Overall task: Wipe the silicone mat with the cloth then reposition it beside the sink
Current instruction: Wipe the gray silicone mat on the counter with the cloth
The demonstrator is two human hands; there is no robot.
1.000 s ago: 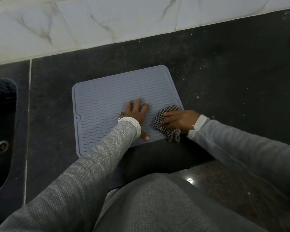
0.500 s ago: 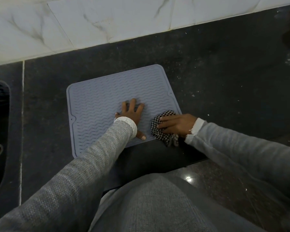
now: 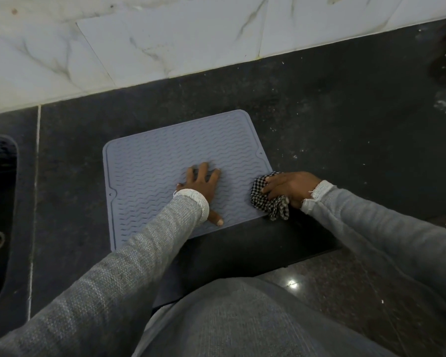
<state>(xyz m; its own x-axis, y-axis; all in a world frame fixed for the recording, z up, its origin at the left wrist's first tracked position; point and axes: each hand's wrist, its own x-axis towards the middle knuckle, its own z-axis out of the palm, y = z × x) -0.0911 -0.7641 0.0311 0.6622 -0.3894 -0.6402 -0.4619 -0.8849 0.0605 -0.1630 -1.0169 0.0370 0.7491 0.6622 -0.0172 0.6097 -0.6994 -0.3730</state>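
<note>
Near the counter's front edge:
mat: grey silicone mat (image 3: 165, 163) lies flat.
left hand (image 3: 200, 185): fingers spread, pressing mat.
right hand (image 3: 291, 188): grip bunches checkered cloth (image 3: 269, 202) at the mat's right corner.

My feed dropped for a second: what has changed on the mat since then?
The right hand has dragged the cloth rightward along the mat to its near right corner, where it now overhangs the edge. The left hand stays pressed flat on the mat, fingers spread. The mat itself has not visibly shifted, and the right hand keeps its grip.
</note>
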